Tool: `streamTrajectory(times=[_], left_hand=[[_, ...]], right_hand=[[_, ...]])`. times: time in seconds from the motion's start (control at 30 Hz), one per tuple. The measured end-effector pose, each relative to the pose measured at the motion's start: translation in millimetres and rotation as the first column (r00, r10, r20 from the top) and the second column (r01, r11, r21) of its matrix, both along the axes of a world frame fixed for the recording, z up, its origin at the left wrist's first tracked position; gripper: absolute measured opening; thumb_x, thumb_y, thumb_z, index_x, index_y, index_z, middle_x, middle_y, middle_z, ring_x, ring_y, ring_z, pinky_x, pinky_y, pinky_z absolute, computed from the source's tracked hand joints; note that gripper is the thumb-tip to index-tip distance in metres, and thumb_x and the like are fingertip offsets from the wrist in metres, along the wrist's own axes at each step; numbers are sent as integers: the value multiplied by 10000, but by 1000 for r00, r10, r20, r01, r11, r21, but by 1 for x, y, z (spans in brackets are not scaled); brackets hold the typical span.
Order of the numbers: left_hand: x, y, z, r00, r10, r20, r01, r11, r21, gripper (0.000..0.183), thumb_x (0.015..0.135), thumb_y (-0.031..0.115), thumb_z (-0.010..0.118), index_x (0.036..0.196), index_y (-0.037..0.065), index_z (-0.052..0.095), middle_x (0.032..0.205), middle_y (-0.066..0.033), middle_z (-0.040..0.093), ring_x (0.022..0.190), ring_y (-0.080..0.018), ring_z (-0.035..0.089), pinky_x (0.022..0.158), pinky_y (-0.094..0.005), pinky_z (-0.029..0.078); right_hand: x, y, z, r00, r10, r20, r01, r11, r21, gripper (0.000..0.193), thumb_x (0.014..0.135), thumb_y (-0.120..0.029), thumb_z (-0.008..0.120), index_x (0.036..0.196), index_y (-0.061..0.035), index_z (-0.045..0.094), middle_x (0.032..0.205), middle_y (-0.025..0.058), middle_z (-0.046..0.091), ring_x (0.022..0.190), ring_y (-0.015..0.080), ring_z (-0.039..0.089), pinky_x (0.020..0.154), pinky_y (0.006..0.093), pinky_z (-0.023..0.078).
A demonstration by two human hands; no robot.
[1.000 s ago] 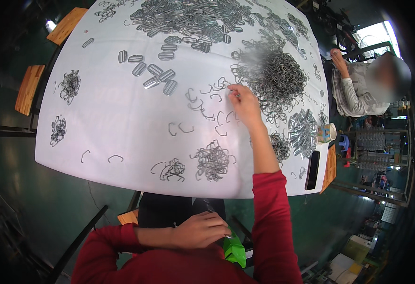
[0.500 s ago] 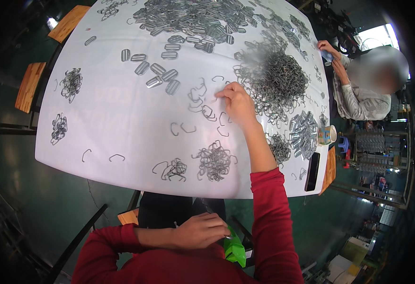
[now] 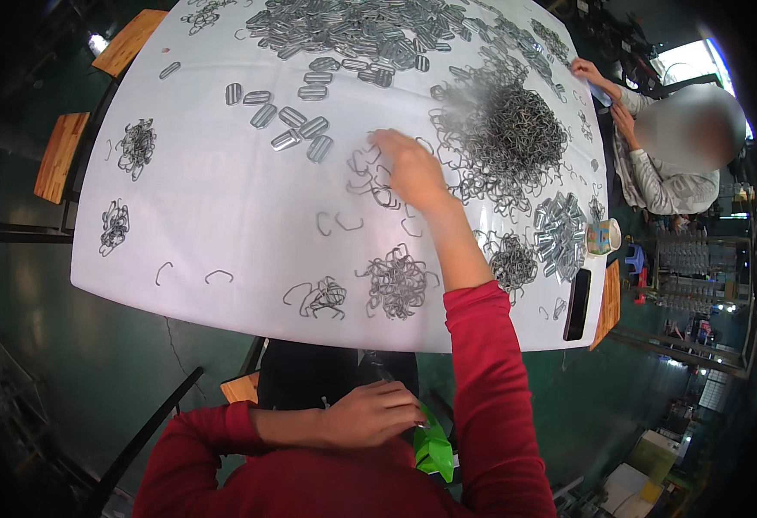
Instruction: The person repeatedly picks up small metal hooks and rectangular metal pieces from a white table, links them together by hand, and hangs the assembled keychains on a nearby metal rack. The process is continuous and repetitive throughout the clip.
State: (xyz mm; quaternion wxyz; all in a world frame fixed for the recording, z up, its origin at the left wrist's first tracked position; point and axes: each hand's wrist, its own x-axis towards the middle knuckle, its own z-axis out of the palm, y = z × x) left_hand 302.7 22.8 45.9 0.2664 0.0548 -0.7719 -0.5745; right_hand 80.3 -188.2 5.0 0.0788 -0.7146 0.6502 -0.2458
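My right hand (image 3: 414, 171) hovers low over a loose cluster of bent wire hooks (image 3: 361, 183) in the middle of the white table. Its fingers stretch to the far left, a little blurred, and I see nothing held between them. My left hand (image 3: 371, 416) rests near my lap, below the table's front edge. Those fingers are curled closed by a small silvery bit, too small to name, beside a bright green bag (image 3: 433, 451). Several flat metal slide buckles (image 3: 292, 116) lie just beyond the hooks. A big tangled heap of hooks (image 3: 525, 129) stands right of my right hand.
Small hook piles (image 3: 398, 283) dot the table (image 3: 197, 207), with a large buckle heap (image 3: 352, 30) at the far side. At the right edge are shiny metal pieces (image 3: 560, 237), a paper cup (image 3: 603, 236) and a black phone (image 3: 578, 305). Another person (image 3: 676, 186) sits at the right.
My right hand has moved left and slightly away from me over the loose hooks, its fingers reaching out further. The left hand stays by the green bag. The view has shifted slightly.
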Motion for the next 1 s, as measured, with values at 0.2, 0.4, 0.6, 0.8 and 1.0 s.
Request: streamTrajectory(times=[0.2, 0.4, 0.6, 0.8, 1.0], left_hand=[[1, 2, 0, 1000, 5, -15, -5, 1000, -10, 202, 805, 36, 679, 1003, 61, 651, 953, -67, 605, 864, -236, 623, 743, -343, 529], [1, 4, 0, 1000, -4, -19, 4, 1000, 6, 206, 803, 29, 675, 1005, 58, 654, 956, -67, 605, 863, -237, 624, 749, -345, 534], [3, 5, -1, 1000, 2, -19, -2, 1000, -28, 195, 814, 44, 675, 1008, 59, 657, 956, -66, 606, 865, -239, 624, 749, -346, 535], [3, 10, -2, 1000, 26, -1, -26, 1000, -2, 173, 827, 59, 678, 999, 60, 665, 953, -70, 608, 868, -244, 624, 751, -352, 538], [4, 13, 0, 999, 37, 13, -37, 999, -28, 151, 842, 81, 671, 991, 58, 663, 942, -60, 611, 867, -241, 616, 751, -351, 541]], right_hand=[[-7, 23, 9, 943, 81, 321, -87, 996, 2, 355, 786, 84, 513, 1050, -70, 693, 1085, 95, 674, 961, 265, 653, 831, 343, 510], [-14, 53, 8, 954, -244, 175, 193, 944, 267, 175, 828, -34, 587, 927, -105, 712, 917, 82, 633, 831, 291, 641, 759, 416, 517], [-10, 44, -5, 959, -281, 36, 279, 958, 64, 165, 813, -16, 623, 941, -65, 714, 882, 90, 621, 795, 238, 630, 726, 363, 502], [-8, 30, 0, 977, -178, 116, 150, 965, 216, 140, 840, -89, 675, 977, -75, 698, 928, 96, 625, 833, 268, 631, 741, 382, 501], [1, 20, -12, 982, -41, -187, 82, 972, 219, 123, 859, -165, 680, 922, -62, 658, 910, 100, 633, 852, 287, 628, 776, 404, 493]])
